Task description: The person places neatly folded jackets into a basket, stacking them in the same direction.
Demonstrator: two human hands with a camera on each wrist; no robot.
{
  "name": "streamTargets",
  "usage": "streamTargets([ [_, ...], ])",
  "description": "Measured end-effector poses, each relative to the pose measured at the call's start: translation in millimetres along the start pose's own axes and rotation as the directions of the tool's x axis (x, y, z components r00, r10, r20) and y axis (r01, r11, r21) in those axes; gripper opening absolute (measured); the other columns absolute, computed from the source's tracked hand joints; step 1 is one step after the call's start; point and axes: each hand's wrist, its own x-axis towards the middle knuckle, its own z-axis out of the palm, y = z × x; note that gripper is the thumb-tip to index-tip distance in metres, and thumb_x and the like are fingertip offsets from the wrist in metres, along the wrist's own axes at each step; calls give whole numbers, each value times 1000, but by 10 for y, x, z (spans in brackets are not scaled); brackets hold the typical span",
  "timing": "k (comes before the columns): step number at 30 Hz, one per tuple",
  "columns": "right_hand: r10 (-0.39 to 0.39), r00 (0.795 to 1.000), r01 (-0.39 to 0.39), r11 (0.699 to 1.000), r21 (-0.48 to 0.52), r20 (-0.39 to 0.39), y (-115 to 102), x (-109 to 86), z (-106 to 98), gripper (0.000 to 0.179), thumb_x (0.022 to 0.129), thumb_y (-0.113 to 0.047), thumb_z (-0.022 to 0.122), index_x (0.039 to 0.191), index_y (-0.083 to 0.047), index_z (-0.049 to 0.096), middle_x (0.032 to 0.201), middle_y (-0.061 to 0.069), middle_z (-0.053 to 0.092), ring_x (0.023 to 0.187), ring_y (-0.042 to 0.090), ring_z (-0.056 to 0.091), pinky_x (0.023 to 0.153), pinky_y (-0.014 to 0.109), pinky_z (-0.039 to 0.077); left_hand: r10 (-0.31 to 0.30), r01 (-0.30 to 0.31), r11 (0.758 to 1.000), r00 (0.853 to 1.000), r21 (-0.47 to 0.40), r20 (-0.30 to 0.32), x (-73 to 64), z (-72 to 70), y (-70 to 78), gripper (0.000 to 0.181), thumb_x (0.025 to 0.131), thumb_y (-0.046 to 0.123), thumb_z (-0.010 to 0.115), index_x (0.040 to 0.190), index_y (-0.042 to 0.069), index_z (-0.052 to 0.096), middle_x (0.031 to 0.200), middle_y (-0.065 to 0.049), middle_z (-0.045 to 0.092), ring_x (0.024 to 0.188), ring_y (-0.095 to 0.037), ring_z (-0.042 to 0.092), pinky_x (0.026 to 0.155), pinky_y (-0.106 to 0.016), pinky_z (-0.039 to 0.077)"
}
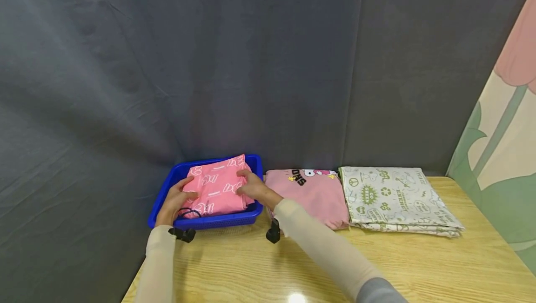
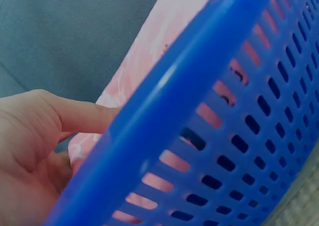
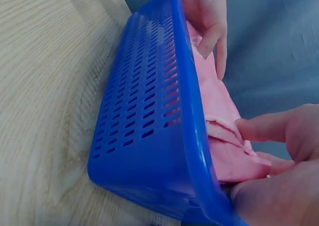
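A folded pink cloth (image 1: 215,186) with white line prints lies in a blue plastic basket (image 1: 209,222), its back right corner standing above the rim. A dark cord (image 1: 190,212) loops out at its front left. My left hand (image 1: 176,200) grips the cloth's left side, the thumb on top. On the opposite side my right hand (image 1: 257,189) holds the right edge, with thumb and fingers spread along it. The right wrist view shows the right fingers (image 3: 266,127) at the cloth's layered edge, just inside the rim. Some left fingertips are hidden in the left wrist view.
Right of the basket lies a folded pink piece (image 1: 310,200) with cartoon prints. Beside it is a folded white and green printed cloth (image 1: 393,198). A dark curtain (image 1: 268,70) hangs behind the wooden table (image 1: 234,265). A painted wall (image 1: 498,154) bounds the right.
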Motion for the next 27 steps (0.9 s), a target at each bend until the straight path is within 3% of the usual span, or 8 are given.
streamTargets([
  [4, 13, 1000, -13, 998, -64, 5, -32, -17, 14, 68, 80, 13, 69, 146, 9, 53, 149, 27, 57, 129, 37, 56, 111, 49, 51, -63, 63, 997, 998, 45, -2, 0, 14, 9, 80, 94, 3, 69, 167, 8, 35, 170, -28, 31, 133, -38, 49, 93, -27, 51],
  [8, 7, 1000, -5, 988, -155, 10, -58, -39, 18, 67, 77, 13, 68, 143, 11, 55, 144, 27, 61, 123, 35, 58, 110, 48, 51, -85, 82, 994, 995, 71, 44, 7, 22, -16, 79, 96, 4, 67, 166, 5, 33, 171, -29, 27, 143, -42, 39, 106, -39, 48],
  [12, 19, 1000, -22, 961, -274, -13, -95, -66, 35, 63, 78, 11, 68, 141, 8, 58, 133, 25, 69, 105, 28, 62, 92, 36, 55, -90, 84, 994, 992, 73, 90, 20, 33, -30, 75, 98, 5, 64, 165, -1, 31, 172, -31, 23, 149, -44, 34, 122, -52, 39],
  [15, 28, 999, -32, 937, -348, -19, -118, -82, 50, 56, 81, 8, 68, 137, 7, 62, 119, 23, 72, 85, 21, 58, 73, 27, 49, -96, 87, 993, 990, 78, 108, 24, 41, -19, 74, 100, 7, 61, 164, -6, 27, 173, -32, 19, 155, -45, 28, 129, -57, 30],
  [18, -6, 1000, -5, 919, -395, -27, -131, -82, 48, 47, 85, 6, 68, 131, 7, 66, 114, 23, 72, 71, 15, 49, 64, 23, 41, -103, 95, 991, 990, 91, 95, 33, 37, 9, 75, 101, 8, 59, 165, -8, 23, 171, -35, 19, 157, -48, 27, 131, -58, 25],
  [21, -45, 998, 24, 916, -402, -44, -137, -70, 30, 39, 89, 4, 67, 127, 5, 69, 119, 24, 71, 64, 12, 46, 59, 21, 38, -96, 90, 990, 994, 107, 53, 51, 37, 43, 75, 101, 7, 58, 164, -9, 23, 169, -37, 23, 155, -50, 30, 130, -60, 25],
  [24, -60, 996, 33, 926, -376, -60, -129, -67, 3, 34, 92, 3, 66, 126, 4, 70, 122, 23, 72, 65, 14, 52, 58, 21, 40, -58, 57, 991, 998, 123, 3, 57, 54, 84, 69, 101, 6, 57, 161, -11, 29, 164, -40, 30, 147, -50, 40, 126, -60, 34],
  [27, -72, 994, 35, 930, -367, -87, -100, -72, -36, 29, 92, 0, 67, 121, 1, 72, 121, 19, 74, 77, 19, 66, 63, 23, 50, 9, -1, 991, 998, 135, -55, 57, 93, 116, 59, 101, 3, 56, 155, -15, 40, 157, -40, 42, 134, -47, 53, 115, -53, 48],
])
